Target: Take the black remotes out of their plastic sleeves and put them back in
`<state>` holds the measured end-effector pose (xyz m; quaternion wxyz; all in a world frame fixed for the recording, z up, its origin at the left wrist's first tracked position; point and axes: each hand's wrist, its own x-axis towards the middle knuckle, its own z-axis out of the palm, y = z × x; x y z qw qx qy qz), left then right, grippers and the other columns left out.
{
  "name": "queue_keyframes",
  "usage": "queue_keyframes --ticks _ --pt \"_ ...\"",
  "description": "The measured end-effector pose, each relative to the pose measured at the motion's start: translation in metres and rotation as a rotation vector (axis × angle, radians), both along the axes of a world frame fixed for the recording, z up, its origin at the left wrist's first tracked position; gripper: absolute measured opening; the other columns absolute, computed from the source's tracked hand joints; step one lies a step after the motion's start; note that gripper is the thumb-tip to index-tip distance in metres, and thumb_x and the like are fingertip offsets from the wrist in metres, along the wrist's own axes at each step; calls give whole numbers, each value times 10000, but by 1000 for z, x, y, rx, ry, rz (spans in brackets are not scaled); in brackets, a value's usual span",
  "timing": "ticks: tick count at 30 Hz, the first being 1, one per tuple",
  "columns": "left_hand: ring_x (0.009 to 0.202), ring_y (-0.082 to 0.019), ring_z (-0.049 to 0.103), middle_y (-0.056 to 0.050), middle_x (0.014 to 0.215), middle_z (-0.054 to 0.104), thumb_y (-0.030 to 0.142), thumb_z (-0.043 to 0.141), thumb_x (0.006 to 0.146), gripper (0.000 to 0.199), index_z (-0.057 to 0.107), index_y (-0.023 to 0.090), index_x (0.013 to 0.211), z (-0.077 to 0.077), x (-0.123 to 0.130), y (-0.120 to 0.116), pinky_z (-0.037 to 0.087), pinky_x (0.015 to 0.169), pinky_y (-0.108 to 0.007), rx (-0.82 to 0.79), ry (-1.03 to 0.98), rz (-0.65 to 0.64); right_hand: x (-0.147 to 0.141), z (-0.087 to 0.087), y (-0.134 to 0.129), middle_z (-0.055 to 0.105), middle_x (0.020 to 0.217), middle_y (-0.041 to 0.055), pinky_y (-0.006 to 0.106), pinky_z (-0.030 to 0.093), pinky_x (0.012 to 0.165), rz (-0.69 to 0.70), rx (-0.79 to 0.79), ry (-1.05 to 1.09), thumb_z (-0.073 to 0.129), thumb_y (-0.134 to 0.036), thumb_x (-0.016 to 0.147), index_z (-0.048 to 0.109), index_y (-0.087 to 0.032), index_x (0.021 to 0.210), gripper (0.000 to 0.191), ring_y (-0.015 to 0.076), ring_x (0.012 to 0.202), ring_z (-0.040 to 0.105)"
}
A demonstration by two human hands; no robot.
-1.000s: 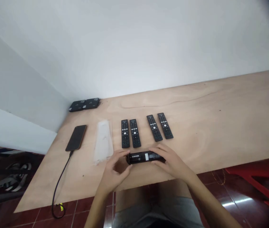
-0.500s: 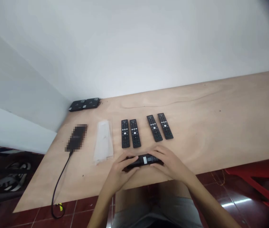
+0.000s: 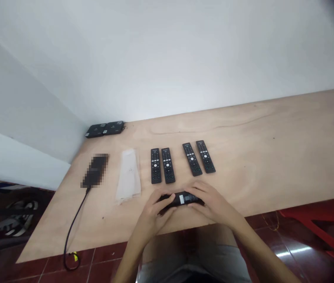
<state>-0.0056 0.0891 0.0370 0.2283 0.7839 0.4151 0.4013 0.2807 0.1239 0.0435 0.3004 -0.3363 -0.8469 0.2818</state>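
Note:
Near the front edge of the wooden table, a black remote lies crosswise between my hands, its back with a white label facing up. My left hand grips its left end, thumb on top. Around the right end are the fingers of my right hand. Just beyond my hands, two black remotes stand side by side, button side up. Another pair of black remotes lies a little to the right, slightly slanted.
Left of the remotes are clear plastic sleeves and a blurred-out dark device with a black cable hanging over the front edge. Two black boxes sit at the back left by the wall. A red chair stands at the right.
The held remote and my left hand have shifted slightly to the right. My left thumb has moved a little along the remote. The things on the table have stayed in place.

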Motion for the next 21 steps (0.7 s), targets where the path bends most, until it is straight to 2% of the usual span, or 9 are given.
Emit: queue_keyframes --ticks 9,18,21 --pt "1311 -302 721 -124 1416 729 249 742 1062 441 709 336 1494 5 0 -3 642 1102 -525 -76 49 23 4 -3 -4 690 1387 141 518 635 1076 -47 -34 2 686 -349 1117 625 -308 1572 461 325 1258 692" --pt "1306 -304 726 -107 1403 754 291 709 1085 392 712 327 1475 9 1 -3 624 1122 -513 -124 71 30 29 -4 -12 795 1258 102 470 670 977 -125 -50 -20 660 -393 1137 757 -301 1375 273 304 1132 766" --pt "1315 -301 723 -106 1418 745 272 659 1104 416 681 333 1516 10 2 -3 621 1125 -510 -151 72 50 38 -4 -14 835 1262 82 495 668 1032 -184 -84 8 626 -374 1150 798 -312 1326 254 313 1172 785"
